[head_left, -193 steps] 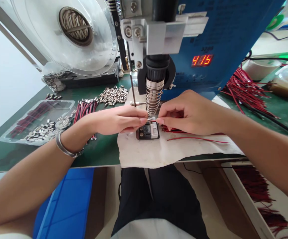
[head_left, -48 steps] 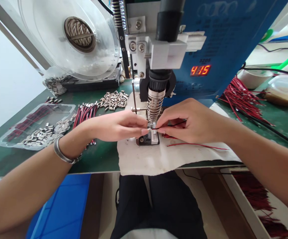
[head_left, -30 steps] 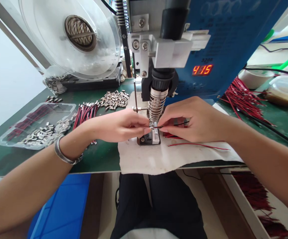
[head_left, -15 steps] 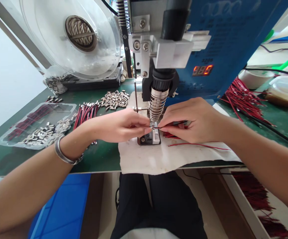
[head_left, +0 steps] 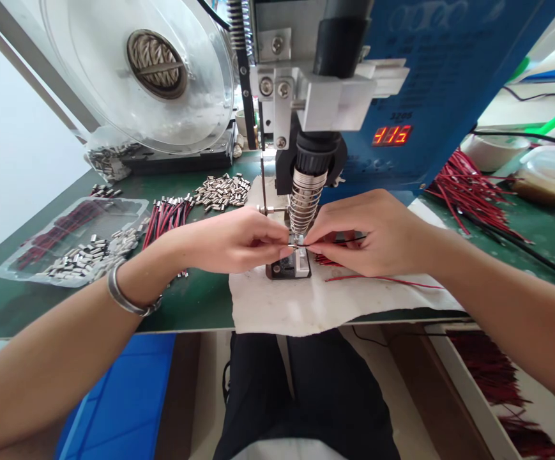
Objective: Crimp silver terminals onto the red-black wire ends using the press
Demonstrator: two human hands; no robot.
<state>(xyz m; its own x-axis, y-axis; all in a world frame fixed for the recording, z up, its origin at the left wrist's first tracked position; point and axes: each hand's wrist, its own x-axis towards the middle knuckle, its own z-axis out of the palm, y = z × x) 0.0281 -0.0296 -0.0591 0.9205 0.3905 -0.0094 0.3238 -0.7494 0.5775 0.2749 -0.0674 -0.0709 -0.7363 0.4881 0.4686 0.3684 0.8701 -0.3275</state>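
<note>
My left hand (head_left: 241,243) is closed in a pinch on a small metal connector (head_left: 292,245), mostly covered by the fingertips. From the other side my right hand (head_left: 370,233) pinches a thin black wire (head_left: 352,240), its end meeting the connector. Both sets of fingertips are just under the spring-wrapped tip of a soldering machine (head_left: 307,191). Below them is a small fixture (head_left: 288,268) with a dark base and a pale block. A loose red wire (head_left: 382,278) lies under my right hand, near more red wires (head_left: 327,260) partly hidden by it.
A clear tray (head_left: 23,275) of metal connectors and wires stands left. Beside it lie red-and-black wires (head_left: 165,217) and a connector pile (head_left: 222,191). A solder reel (head_left: 157,64) stands behind. Red wires (head_left: 469,191) and an amber-filled tub (head_left: 552,179) are right. White cloth (head_left: 277,313) covers the front.
Both hands stay almost in place at the soldering tip. The black wire in my right hand sits slightly differently, and the view has shifted a little. The red display shows different lit segments.
</note>
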